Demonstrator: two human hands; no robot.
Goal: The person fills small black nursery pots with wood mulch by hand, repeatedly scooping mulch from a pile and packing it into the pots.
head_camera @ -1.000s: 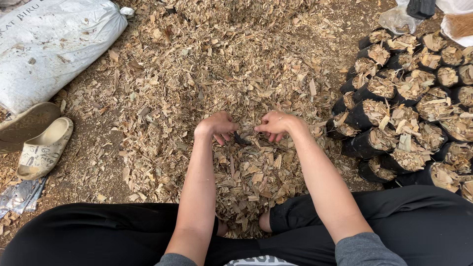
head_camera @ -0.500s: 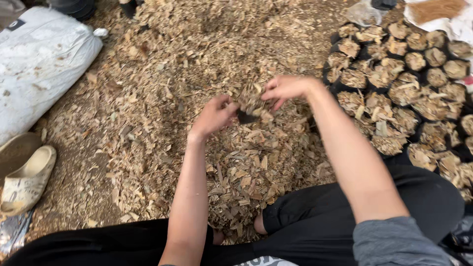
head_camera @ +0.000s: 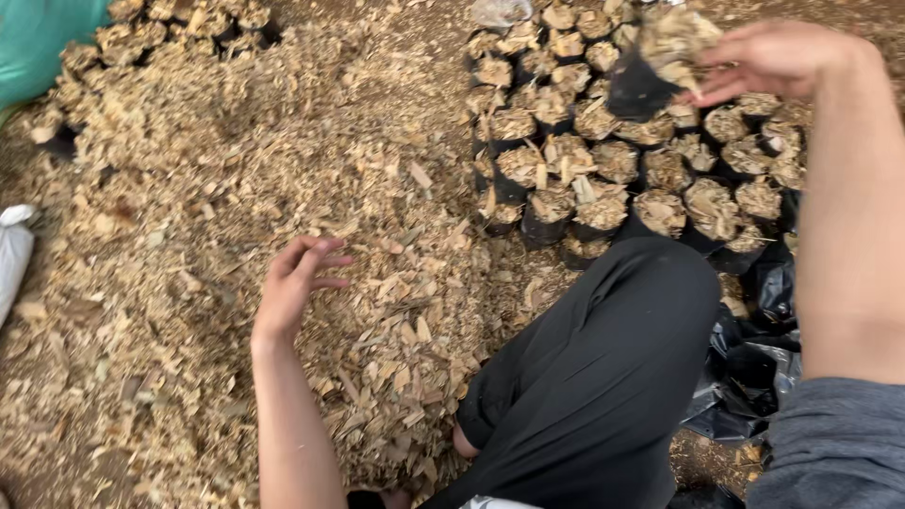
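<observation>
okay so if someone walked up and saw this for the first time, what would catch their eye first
Probably the right hand at the top right, holding a small black bag stuffed with wood chips above the rows of filled bags. Next, the big chip pile spread over the ground on the left, with the left hand open just above it. The person's black trouser leg cuts across the lower middle.

— That small black bag [head_camera: 650,71] in the right hand [head_camera: 768,61], is it clear?

— Blurred, its base hidden. Past it, the filled bags [head_camera: 603,160] run off the top edge.
</observation>
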